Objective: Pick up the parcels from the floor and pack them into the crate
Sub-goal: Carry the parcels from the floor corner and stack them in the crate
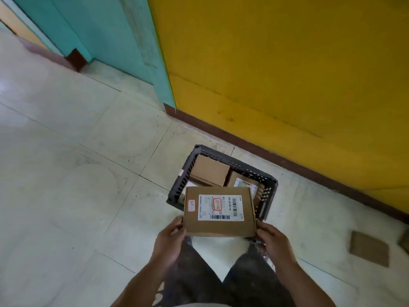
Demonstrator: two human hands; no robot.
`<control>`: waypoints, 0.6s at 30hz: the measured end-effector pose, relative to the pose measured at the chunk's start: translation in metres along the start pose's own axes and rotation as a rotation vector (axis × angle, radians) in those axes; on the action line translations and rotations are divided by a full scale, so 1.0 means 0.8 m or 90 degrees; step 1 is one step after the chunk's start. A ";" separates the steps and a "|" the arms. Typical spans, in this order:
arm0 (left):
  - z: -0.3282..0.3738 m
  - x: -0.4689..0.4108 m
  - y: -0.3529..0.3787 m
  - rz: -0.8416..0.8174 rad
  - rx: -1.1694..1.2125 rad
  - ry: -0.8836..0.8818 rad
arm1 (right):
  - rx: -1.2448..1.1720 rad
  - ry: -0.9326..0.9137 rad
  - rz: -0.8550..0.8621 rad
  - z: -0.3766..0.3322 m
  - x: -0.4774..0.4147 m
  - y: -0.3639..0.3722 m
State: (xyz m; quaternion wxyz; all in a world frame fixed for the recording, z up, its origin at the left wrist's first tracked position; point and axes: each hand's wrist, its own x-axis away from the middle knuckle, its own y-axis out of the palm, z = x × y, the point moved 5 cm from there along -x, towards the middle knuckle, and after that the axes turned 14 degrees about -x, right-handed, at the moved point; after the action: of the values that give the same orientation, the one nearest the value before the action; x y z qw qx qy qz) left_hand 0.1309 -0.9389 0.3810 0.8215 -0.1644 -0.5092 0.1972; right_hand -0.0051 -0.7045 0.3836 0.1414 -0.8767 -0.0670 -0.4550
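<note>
The pale tiled floor (77, 151) runs up to a yellow wall (287, 63), and the black slotted crate (239, 166) sits on the floor near that wall, turned at a slant to the person. It lies straight ahead of both hands and below them, so neither hand is nearer.

The parcel (219, 228), a flat cardboard box with a white shipping label facing up, is held level above the near side of the crate and hides that side from view. Its long axis runs left to right between the hands, while the crate's sides run on the diagonal. The next move probably needs a small twist as well as a push forward and down.

Two boxes already lie in the crate: a plain box (209, 170) at the far left and a labelled box (243, 182) to its right. How much room is left beneath the held parcel cannot be seen.

Another brown parcel (369, 249) lies on the floor well to the right, not yet picked up.

The left hand (168, 238) grips the parcel's near left corner and the right hand (274, 240) its near right corner, fingers curled round the edges.
</note>
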 end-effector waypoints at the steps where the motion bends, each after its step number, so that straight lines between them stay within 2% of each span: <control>1: -0.003 -0.019 -0.007 -0.006 -0.043 -0.003 | 0.007 0.006 0.012 0.007 -0.004 0.011; 10: -0.013 -0.169 0.030 -0.093 -0.169 -0.010 | 0.036 0.088 0.079 0.072 -0.096 0.072; 18: -0.037 -0.318 0.104 -0.139 -0.223 -0.019 | 0.069 0.110 0.038 0.133 -0.258 0.115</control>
State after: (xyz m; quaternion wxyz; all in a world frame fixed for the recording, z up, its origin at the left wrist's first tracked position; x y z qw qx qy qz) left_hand 0.0416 -0.9938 0.1330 0.7892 -0.2456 -0.5626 0.0177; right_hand -0.0187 -0.7570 0.1394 0.2075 -0.8268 -0.0527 -0.5202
